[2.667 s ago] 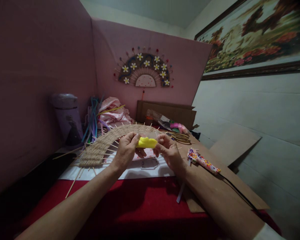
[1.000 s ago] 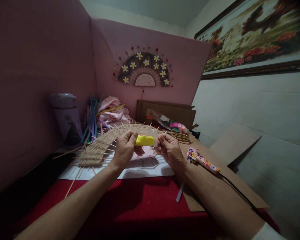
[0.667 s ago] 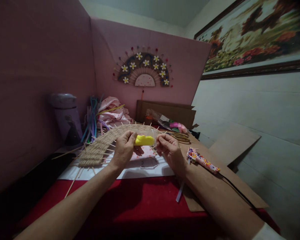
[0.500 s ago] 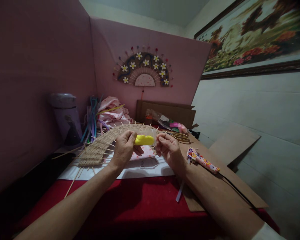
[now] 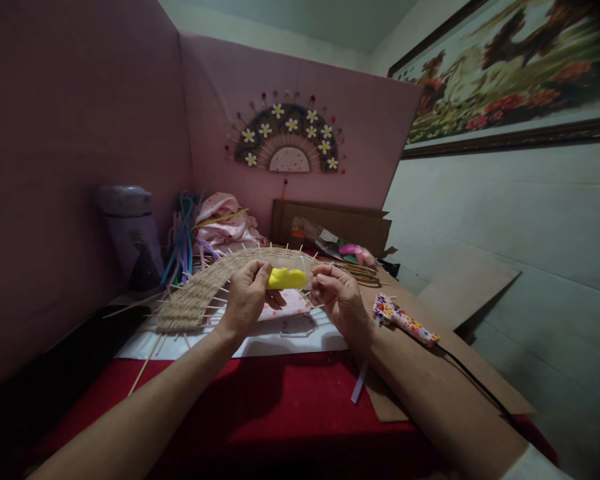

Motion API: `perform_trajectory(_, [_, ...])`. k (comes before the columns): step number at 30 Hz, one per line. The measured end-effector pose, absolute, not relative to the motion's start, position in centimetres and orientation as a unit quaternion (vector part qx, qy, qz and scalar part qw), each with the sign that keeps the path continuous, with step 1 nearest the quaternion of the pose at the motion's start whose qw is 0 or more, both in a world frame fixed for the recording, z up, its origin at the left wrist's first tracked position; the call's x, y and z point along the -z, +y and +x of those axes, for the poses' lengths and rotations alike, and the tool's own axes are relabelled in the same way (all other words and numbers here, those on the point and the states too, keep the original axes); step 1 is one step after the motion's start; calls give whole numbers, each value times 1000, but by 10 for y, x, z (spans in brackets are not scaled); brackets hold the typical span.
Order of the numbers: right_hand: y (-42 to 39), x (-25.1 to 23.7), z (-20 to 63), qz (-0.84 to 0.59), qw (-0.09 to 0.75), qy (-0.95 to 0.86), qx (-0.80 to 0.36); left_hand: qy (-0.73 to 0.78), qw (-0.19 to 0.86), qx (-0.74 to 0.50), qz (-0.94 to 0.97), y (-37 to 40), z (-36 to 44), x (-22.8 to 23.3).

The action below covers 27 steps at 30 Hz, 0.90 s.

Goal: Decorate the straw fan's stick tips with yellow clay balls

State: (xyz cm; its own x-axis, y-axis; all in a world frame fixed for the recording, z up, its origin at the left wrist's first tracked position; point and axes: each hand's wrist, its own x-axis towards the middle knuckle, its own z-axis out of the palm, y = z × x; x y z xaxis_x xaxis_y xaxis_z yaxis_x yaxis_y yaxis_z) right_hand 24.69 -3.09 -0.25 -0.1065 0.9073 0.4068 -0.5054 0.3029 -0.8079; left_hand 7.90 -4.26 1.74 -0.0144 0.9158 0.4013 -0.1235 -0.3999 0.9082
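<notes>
A soft yellow lump (image 5: 286, 279), which looks like modelling clay in a clear plastic bag (image 5: 306, 267), is held up over the table. My left hand (image 5: 246, 295) is closed on its left end, thumb on top. At the bag's right edge, my right hand (image 5: 339, 299) is pinched, fingers curled. Behind and below both hands lies a woven arch (image 5: 195, 293) of brown cord with thin sticks poking out along its edges. Pink dotted fabric (image 5: 286, 304) rests on a white sheet (image 5: 200, 348) under my hands.
A flower-patterned glue gun (image 5: 405, 320) with a black cord lies on brown cardboard (image 5: 460, 373) at the right. Purple bottle (image 5: 137, 247), colourful strips (image 5: 183, 233) and bunched pink cloth (image 5: 230, 220) stand at back left. A finished fan (image 5: 290, 127) hangs on the pink board; red cloth (image 5: 260, 400) covers the table.
Both hands stay almost in place, still holding the bag; the yellow lump has shifted very slightly left and up. Nothing else has visibly moved.
</notes>
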Motion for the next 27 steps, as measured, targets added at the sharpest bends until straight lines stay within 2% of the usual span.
perform_trajectory(4, [-29, 3, 247, -234, 664, -487, -517, 405, 365, -643, 537, -35, 72, -17])
perform_trajectory(7, [-27, 3, 248, -256, 667, -493, -497, 468, 272, -647, 537, -25, 64, -15])
perform_trajectory(10, [-24, 6, 247, -261, 658, -498, -501, 520, 165, -604, 581, -18, 58, -11])
perform_trajectory(15, [-24, 7, 246, -261, 636, -520, -507, 587, 47, -502, 633, -14, 54, -3])
perform_trajectory(23, [-30, 6, 243, -256, 589, -549, -535, 610, -103, -481, 622, -23, 62, -3])
perform_trajectory(27, [-30, 9, 243, -258, 576, -566, -530, 485, -169, -489, 705, -36, 72, -8])
